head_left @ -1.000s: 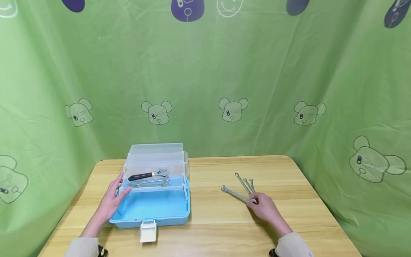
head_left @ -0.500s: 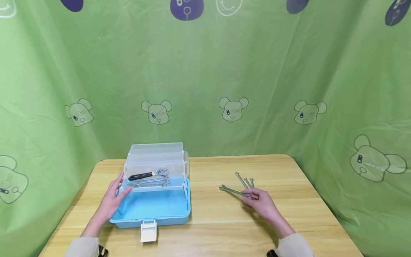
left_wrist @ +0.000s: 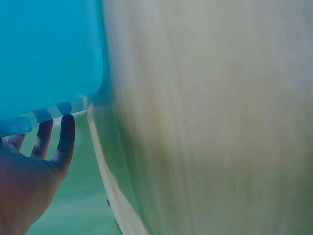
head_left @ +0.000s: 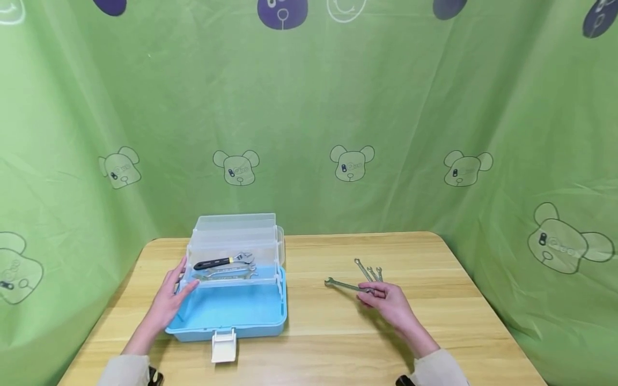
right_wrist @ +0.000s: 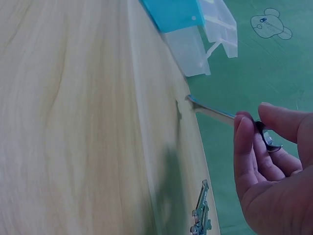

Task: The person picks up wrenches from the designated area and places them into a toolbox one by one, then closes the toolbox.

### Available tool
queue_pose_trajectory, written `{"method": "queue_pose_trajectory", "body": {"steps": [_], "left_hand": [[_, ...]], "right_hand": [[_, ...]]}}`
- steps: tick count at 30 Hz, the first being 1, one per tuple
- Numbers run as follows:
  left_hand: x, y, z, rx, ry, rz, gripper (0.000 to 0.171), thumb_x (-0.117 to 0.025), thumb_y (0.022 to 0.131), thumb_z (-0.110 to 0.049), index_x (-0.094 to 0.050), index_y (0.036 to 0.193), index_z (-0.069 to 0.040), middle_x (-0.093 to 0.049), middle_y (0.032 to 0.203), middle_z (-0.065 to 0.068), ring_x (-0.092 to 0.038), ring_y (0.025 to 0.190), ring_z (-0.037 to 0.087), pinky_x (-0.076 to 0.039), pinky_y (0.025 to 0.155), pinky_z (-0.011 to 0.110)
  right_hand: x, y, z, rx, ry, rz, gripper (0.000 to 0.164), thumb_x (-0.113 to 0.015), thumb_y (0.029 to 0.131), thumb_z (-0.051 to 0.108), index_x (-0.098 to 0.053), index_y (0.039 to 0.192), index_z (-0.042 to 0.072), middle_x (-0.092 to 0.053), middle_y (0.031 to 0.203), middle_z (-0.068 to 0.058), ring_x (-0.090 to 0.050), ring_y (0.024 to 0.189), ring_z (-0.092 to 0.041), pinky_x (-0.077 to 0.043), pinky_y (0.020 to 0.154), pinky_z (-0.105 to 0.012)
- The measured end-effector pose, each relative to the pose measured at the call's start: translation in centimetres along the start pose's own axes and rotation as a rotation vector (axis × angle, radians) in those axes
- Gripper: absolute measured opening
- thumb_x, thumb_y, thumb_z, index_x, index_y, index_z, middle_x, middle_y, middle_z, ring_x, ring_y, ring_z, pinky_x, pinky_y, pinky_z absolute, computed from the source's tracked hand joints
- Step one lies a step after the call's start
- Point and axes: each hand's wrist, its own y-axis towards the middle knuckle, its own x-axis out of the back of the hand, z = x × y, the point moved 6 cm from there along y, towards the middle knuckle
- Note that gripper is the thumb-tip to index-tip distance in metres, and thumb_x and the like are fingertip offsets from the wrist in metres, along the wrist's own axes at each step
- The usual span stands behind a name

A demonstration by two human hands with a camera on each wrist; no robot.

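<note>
My right hand (head_left: 388, 305) pinches a silver combination wrench (head_left: 344, 284) near one end, between thumb and fingers. In the right wrist view the wrench (right_wrist: 212, 108) points away from the fingertips, and its near end (right_wrist: 270, 139) shows by the palm. My left hand (head_left: 166, 297) rests with spread, mostly straight fingers against the left side of a blue toolbox (head_left: 227, 335). In the left wrist view, fingertips (left_wrist: 66, 122) touch the box's edge. On the clear tray (head_left: 190, 252) lie an adjustable wrench (head_left: 224, 261) with a black handle and silver wrenches (head_left: 227, 272).
Several more silver wrenches (head_left: 364, 271) lie on the wooden table (head_left: 318, 354), just beyond the right hand and partly hidden by it. A white latch (head_left: 224, 347) hangs from the toolbox's front. Green curtain (head_left: 299, 107) surrounds the table.
My right hand has lifted the wrench and moved it a little left, away from the other wrenches. The left hand and the toolbox have stayed put.
</note>
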Motion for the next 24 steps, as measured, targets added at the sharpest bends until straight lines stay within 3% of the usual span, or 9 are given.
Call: {"method": "queue_pose_trajectory", "body": {"steps": [6,13,24], "left_hand": [[0.0,0.1,0.1,0.001,-0.007,0.001,0.079,-0.053,0.106,-0.052,-0.002,0.165,-0.043,-0.022,0.166,0.028,-0.024,0.149,0.059,-0.021,0.111,0.084],[0.0,0.1,0.2,0.0,-0.012,-0.002,0.08,-0.054,0.105,-0.051,-0.004,0.166,-0.039,-0.024,0.166,0.027,-0.025,0.149,0.058,-0.021,0.112,0.084],[-0.1,0.0,0.1,-0.001,-0.016,-0.004,0.078,-0.054,0.106,-0.05,-0.004,0.165,-0.043,-0.025,0.165,0.027,-0.027,0.148,0.058,-0.022,0.112,0.083]], "right_hand": [[-0.2,0.1,0.7,0.029,0.103,0.072,0.046,-0.072,0.095,0.006,-0.06,0.137,-0.008,-0.075,0.115,-0.022,-0.076,0.101,-0.023,-0.062,0.094,-0.036],[-0.5,0.2,1.2,0.091,0.156,0.101,0.049,-0.073,0.095,0.006,-0.057,0.138,-0.01,-0.077,0.111,-0.018,-0.076,0.094,-0.015,-0.061,0.096,-0.042],[-0.5,0.2,1.8,0.226,0.335,0.135,0.046,-0.068,0.097,0.001,-0.053,0.136,-0.017,-0.08,0.104,-0.008,-0.076,0.092,-0.012,-0.063,0.088,-0.03]]}}
